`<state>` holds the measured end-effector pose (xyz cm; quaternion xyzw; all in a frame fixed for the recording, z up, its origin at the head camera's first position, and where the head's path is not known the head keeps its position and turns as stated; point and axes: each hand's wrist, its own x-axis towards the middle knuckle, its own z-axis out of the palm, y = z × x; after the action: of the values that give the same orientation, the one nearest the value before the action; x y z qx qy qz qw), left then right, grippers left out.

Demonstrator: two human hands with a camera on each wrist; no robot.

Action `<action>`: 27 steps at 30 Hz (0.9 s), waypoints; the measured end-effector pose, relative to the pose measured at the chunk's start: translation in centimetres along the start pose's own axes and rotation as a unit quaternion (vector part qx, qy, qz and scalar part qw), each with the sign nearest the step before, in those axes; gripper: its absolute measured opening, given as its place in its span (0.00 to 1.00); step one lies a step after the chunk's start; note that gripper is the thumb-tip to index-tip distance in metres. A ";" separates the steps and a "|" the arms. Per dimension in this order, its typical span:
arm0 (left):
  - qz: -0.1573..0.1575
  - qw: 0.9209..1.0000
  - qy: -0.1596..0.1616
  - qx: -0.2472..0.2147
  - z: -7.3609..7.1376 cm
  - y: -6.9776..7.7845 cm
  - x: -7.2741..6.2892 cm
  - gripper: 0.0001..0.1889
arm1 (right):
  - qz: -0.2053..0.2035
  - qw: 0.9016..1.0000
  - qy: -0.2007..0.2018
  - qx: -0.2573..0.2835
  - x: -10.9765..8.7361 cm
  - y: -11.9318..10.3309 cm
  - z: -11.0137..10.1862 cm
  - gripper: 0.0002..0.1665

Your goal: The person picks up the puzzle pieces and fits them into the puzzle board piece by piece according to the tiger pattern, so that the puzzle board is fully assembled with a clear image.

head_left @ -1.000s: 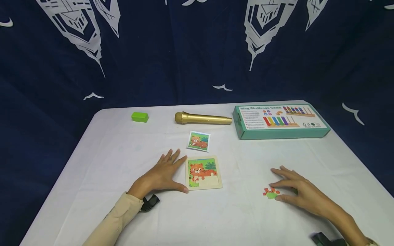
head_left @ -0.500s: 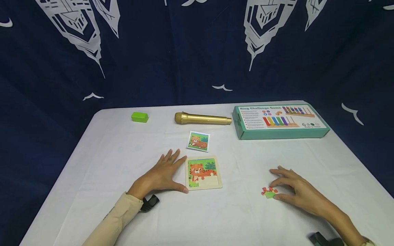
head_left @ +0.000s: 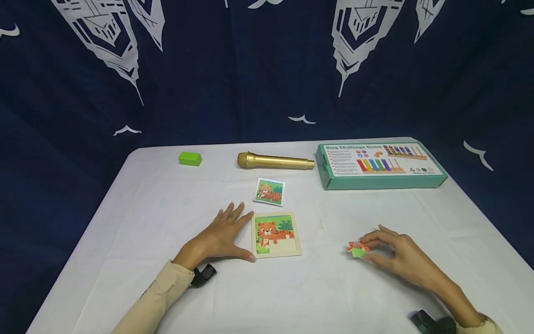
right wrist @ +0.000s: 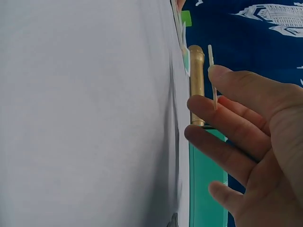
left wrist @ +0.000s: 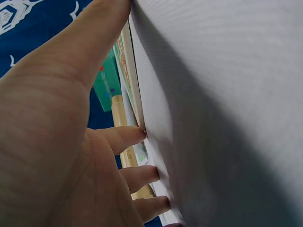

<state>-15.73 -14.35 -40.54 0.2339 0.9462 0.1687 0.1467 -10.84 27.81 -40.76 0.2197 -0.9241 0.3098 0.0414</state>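
Note:
My left hand [head_left: 219, 236] rests on the table with fingers spread, its thumb and index finger touching the left edge of a wooden puzzle board [head_left: 297, 241]. The board shows an orange tiger, and its lower right part is bare wood. In my right hand [head_left: 404, 257], thumb and fingers pinch a small orange-and-green puzzle piece [head_left: 357, 251], off to the right of the board. The right wrist view shows that piece [right wrist: 211, 54] edge-on as a thin slab, lifted off the table. Just behind the board lies a small tiger picture card [head_left: 269, 192].
A gold microphone [head_left: 275, 161] lies at the back, between a green block [head_left: 189, 159] on the left and a teal game box [head_left: 384, 182] on the right. A white cloth covers the table [head_left: 325, 287]; a dark blue patterned curtain [head_left: 250, 69] hangs behind.
The right hand has closed its thumb and fingers on the puzzle piece, lifted it, and moved slightly left. My left hand and the board have stayed put.

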 end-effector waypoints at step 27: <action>0.000 1.000 0.000 -0.001 0.0 0.0 0.0 0.61 | -0.099 0.988 -0.063 0.098 6.2 -3.7 3.3 0.20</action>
<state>-15.71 -14.35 -40.55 0.2341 0.9459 0.1695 0.1473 -14.67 20.87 -40.09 0.3317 -0.8640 0.3786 -0.0078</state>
